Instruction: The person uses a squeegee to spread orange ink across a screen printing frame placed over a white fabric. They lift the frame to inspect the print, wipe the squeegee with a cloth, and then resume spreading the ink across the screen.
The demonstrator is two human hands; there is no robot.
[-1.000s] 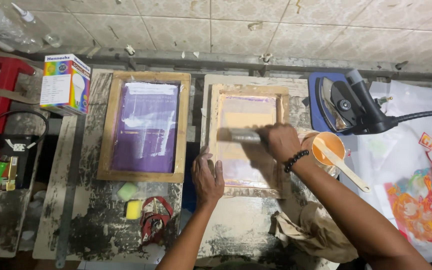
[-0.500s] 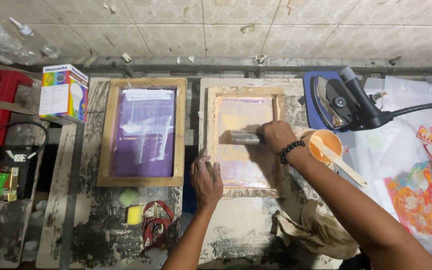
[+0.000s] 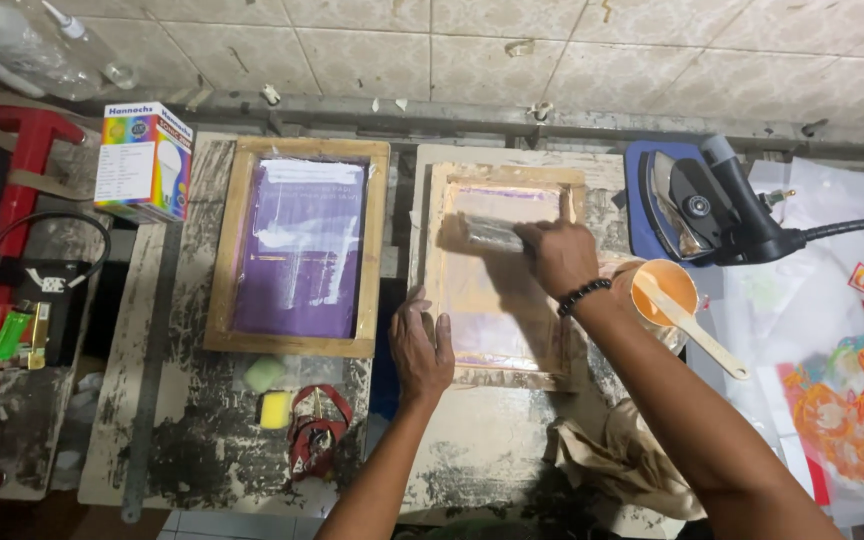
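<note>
The wooden screen-printing frame [image 3: 500,275] lies flat on a paint-stained board [image 3: 472,450], in the middle of my view. On its mesh, near the far end, sits the squeegee [image 3: 487,232], which my right hand [image 3: 557,258] grips with fingers closed over the handle. My left hand [image 3: 420,345] presses palm-down, fingers spread, on the frame's near left corner, holding nothing.

I judge the main risk to be the frame sliding: only one corner is pinned, so an uneven pull could skew the print. A tilted blade could also leave streaks.

Just right of my wrist stands an orange cup of ink [image 3: 664,292] with a pale stirring stick [image 3: 697,328] jutting out; my forearm is near enough to knock it over. Beyond it a clothes iron [image 3: 697,205] rests on a blue pad, its cord running right over a printed cloth [image 3: 842,390]. A crumpled rag [image 3: 617,455] lies by the frame's near right corner.

To the left, apart from my hands, lies a second wooden frame with a purple screen [image 3: 297,250], a colourful carton [image 3: 142,160], yellow and green sponges [image 3: 270,392] and red-handled pliers [image 3: 317,430].
</note>
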